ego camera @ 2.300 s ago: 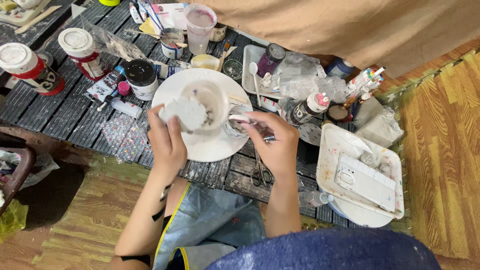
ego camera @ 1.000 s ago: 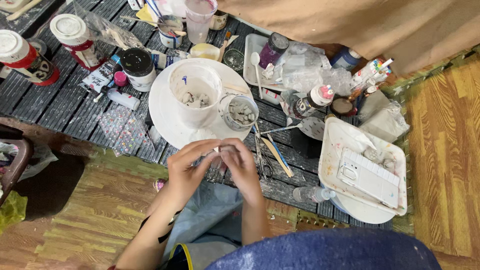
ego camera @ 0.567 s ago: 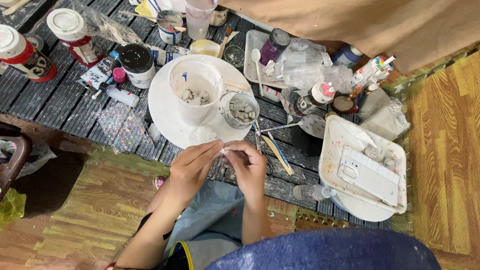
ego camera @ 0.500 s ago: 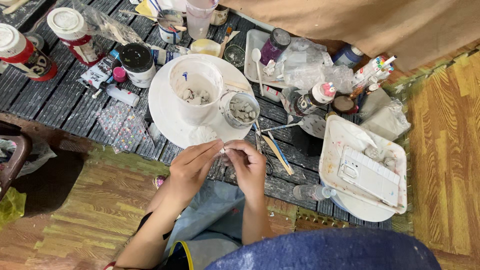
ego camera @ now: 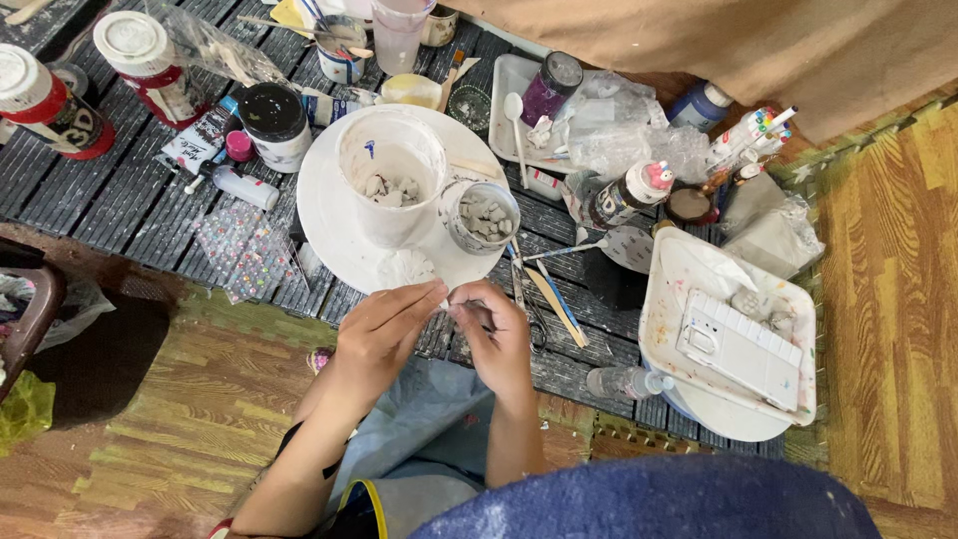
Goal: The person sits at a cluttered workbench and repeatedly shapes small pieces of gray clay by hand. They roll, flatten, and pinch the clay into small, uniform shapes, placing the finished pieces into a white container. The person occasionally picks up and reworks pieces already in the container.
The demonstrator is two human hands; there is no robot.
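Here L hand (ego camera: 384,334) & R hand (ego camera: 494,334) pinch tiny white bit (ego camera: 445,303), axis unclear

Tiny pale piece (ego camera: 445,303) between fingertips

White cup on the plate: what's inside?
The white cup on the round white plate holds a few pale grey lumps at the bottom, with blue smears on the inner wall. Anything under the lumps is hidden.

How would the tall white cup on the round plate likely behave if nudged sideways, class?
The white cup is tall and only holds a few lumps at the bottom, so it is probably light and may tip. On the smooth white plate it might slide first.
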